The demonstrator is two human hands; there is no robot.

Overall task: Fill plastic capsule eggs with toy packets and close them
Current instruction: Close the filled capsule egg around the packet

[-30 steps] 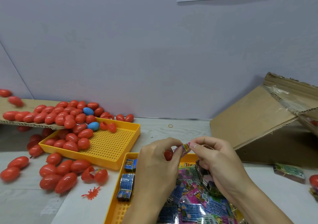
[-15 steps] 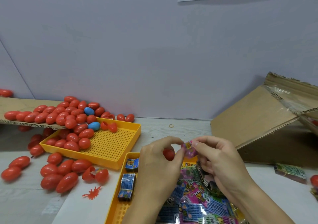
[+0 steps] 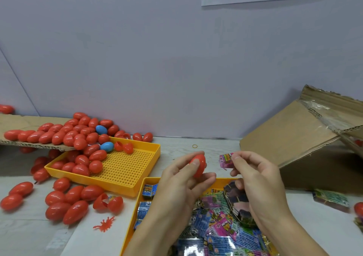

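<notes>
Pale table, near yellow tray point(image 3: 127, 234) of toy packets point(image 3: 220, 230) (jumbled), left hand point(image 3: 182, 183) grips red egg point(image 3: 198, 165), right hand point(image 3: 255, 175) pinches pink packet point(image 3: 225, 160)

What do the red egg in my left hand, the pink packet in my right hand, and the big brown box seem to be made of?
Red egg: likely hard, glossy plastic, judging by its smooth surface and sheen.
Pink packet: probably thin printed plastic film or foil; it looks crinkled and shiny.
Big brown box: corrugated cardboard, matte, with fluted torn edges and clear tape.
</notes>
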